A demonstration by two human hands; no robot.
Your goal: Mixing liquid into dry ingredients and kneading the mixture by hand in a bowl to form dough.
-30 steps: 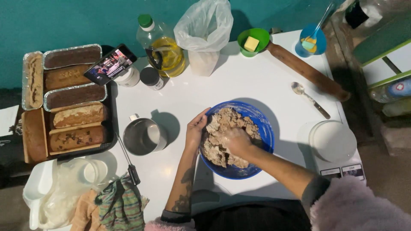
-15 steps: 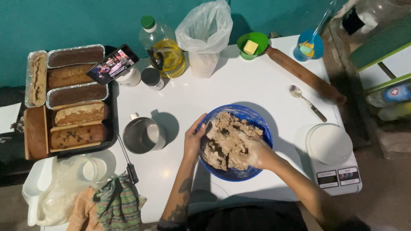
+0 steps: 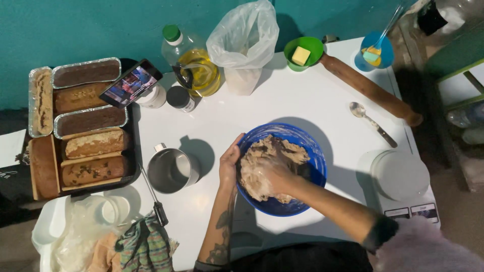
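A blue bowl point(image 3: 307, 146) of pale, lumpy dough point(image 3: 282, 151) sits on the white table near its front edge. My left hand point(image 3: 230, 161) grips the bowl's left rim. My right hand point(image 3: 269, 176) is down inside the bowl, pressed into the dough and coated with it. The fingers are buried, so part of the hand is hidden.
A steel mug point(image 3: 174, 170) stands left of the bowl. A tray of loaves point(image 3: 75, 131) with a phone point(image 3: 130, 83) is at far left. An oil bottle point(image 3: 194, 65), flour bag point(image 3: 243, 45), green butter bowl point(image 3: 302, 53), rolling pin point(image 3: 370, 90), spoon point(image 3: 372, 122) and scale point(image 3: 401, 176) surround it.
My right hand has shifted from the bowl's right side toward its left and pushed deeper into the dough. The left hand stays on the rim.
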